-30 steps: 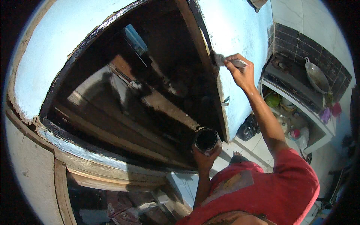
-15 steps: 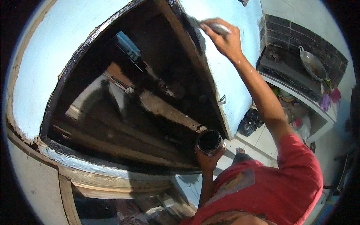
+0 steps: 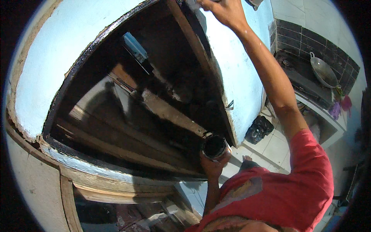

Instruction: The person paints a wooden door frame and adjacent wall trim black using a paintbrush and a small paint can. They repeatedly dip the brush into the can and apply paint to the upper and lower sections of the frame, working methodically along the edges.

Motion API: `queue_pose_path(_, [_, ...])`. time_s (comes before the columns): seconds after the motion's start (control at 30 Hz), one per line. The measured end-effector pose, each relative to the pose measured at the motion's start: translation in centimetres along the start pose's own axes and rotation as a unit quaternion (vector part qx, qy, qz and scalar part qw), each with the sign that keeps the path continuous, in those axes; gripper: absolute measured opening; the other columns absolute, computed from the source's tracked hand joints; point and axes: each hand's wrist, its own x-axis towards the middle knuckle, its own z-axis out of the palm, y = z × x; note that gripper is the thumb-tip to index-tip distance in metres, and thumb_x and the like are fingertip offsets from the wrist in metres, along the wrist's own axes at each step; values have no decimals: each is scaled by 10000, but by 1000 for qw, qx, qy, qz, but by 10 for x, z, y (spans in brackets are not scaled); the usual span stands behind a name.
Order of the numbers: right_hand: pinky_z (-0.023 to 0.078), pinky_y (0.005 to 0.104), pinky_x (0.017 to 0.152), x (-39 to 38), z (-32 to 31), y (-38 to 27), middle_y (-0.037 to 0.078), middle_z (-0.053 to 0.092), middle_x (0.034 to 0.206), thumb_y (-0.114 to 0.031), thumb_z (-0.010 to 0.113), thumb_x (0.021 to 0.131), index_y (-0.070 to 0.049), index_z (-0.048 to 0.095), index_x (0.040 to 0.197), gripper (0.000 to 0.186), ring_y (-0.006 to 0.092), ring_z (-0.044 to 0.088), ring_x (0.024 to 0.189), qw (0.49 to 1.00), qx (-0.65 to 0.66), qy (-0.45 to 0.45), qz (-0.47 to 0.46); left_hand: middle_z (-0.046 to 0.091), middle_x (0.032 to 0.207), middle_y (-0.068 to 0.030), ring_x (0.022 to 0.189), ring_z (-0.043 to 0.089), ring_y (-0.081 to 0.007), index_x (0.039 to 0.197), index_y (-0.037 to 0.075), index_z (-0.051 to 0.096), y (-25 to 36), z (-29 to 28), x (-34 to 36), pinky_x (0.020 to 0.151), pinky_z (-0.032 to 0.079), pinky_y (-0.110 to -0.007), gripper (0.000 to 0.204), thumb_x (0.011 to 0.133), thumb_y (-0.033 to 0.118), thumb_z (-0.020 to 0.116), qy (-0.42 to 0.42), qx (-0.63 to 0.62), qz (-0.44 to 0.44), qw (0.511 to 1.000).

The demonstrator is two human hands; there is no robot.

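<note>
My right hand [image 3: 224, 11] is closed round a paintbrush [image 3: 193, 4] at the upper edge of the view. The brush is partly cut off and lies against the black-edged side of a dark frame opening [image 3: 203, 36], beside the light blue wall [image 3: 232, 65]. Lower down, my left hand [image 3: 211, 167] grips an open can [image 3: 228, 151] from below. Black paint [image 3: 214, 146] shows inside the can, which I hold upright in front of my red shirt.
Dark wooden beams [image 3: 170, 110] cross the opening. To the right, a pan [image 3: 323, 70] sits on a black stove counter [image 3: 297, 79]. A black plastic bag [image 3: 259, 129] lies on the tiled floor [image 3: 273, 146]. A small metal latch [image 3: 229, 105] sticks out from the frame's edge.
My right hand has moved upward along the frame's edge with the paintbrush, partly out of view. My left hand and the can have hardly moved.
</note>
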Motion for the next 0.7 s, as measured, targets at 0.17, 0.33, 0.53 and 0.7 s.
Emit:
queue_pose_path(0.17, [591, 373, 769, 25, 2, -11, 154, 807, 951, -183, 754, 967, 28, 820, 940, 223, 242, 769, 838, 995, 68, 69, -25, 657, 1393, -212, 1266, 681, -323, 1488, -11, 463, 15, 8, -2, 1107, 542, -450, 1102, 623, 304, 1070, 25, 8, 24, 999])
queue_pose_path(0.33, [602, 375, 760, -21, 0, -12, 135, 814, 940, -191, 775, 970, 24, 821, 975, 220, 232, 768, 822, 996, 76, 19, 44, 633, 1427, -215, 1310, 653, -322, 1506, -10, 441, 5, 5, -3, 1142, 515, -463, 1123, 630, 302, 1070, 21, 30, 22, 999])
queue_pose_path(0.53, [608, 298, 785, -44, -2, 7, 75, 827, 922, -274, 783, 1012, -72, 834, 1073, 217, 170, 794, 863, 998, -19, 51, -31, 612, 1451, -220, 1339, 626, -325, 1503, -8, 448, -28, 10, 0, 1155, 501, -464, 1118, 625, 293, 1070, 24, -78, -9, 997])
queue_pose_path(0.7, [571, 324, 721, -161, 4, -6, 102, 775, 829, -270, 830, 976, -26, 801, 987, 246, 140, 708, 750, 994, 19, -5, 105, 579, 1485, -190, 1342, 619, -322, 1577, 44, 355, -24, 5, 1, 1172, 494, -480, 1187, 643, 226, 1065, 1, -4, 2, 1000])
